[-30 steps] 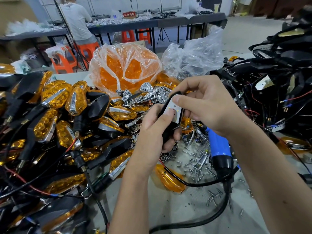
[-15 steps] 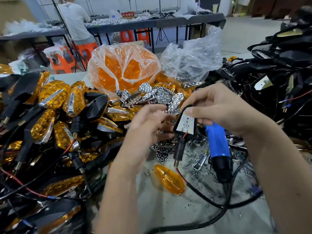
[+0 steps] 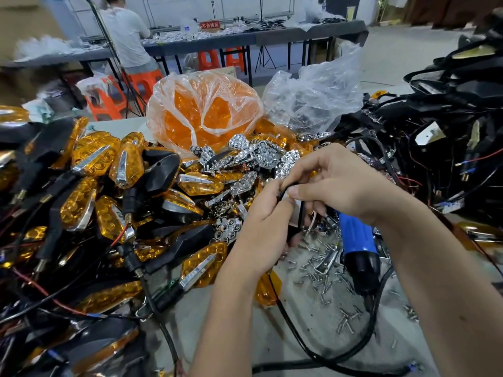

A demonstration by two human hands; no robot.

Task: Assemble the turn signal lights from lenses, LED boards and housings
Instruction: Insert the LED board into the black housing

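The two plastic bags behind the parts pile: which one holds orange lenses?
The left bag, filled with orange lenses and knotted on top. The right bag is clear, crumpled and shows no orange.

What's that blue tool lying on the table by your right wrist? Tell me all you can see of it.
The blue tool looks like a plastic powered driver: a glossy blue body that runs into a black end, where a thick black cable leaves it and curves across the table. It lies on its side among loose silver screws, partly hidden under the right hand. Neither hand holds it.
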